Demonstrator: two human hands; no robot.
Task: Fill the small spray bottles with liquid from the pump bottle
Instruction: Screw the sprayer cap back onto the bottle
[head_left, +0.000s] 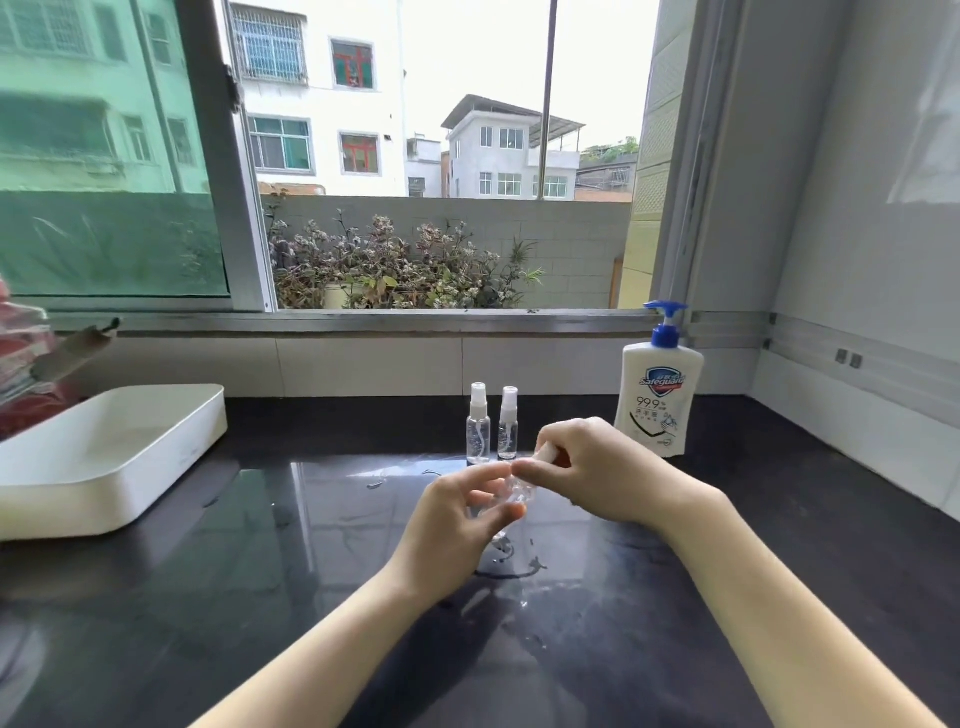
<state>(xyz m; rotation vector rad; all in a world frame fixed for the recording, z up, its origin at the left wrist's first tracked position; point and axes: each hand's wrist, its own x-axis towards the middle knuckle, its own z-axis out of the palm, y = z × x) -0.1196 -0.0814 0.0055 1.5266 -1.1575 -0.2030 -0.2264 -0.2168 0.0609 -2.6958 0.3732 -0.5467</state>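
Left hand (457, 525) at frame centre, fingers curled round a small clear spray bottle (511, 493), thumb and fingertips pinching its body just above the dark countertop (260, 597). Right hand (597, 467) just right of it, fingers bunched and closed on the bottle's top, apparently the white spray cap (545, 453), though mostly hidden by the knuckles. Both forearms bare, rising from the lower edge of the frame and converging toward the middle, wrists slightly bent inward, hands nearly touching.

Below the held bottle, a small puddle (511, 564) and scattered drops on the glossy surface. Just behind the hands, two more small spray bottles (478, 426) upright and side by side, capped, near the back of the counter. At centre right, a white pump bottle (658, 395) with blue pump head, upright against the tiled backsplash, well apart from the hands. At left, a white rectangular tray (171, 462) resting on the counter. Above, an open window (415, 156) across the upper half of the frame.
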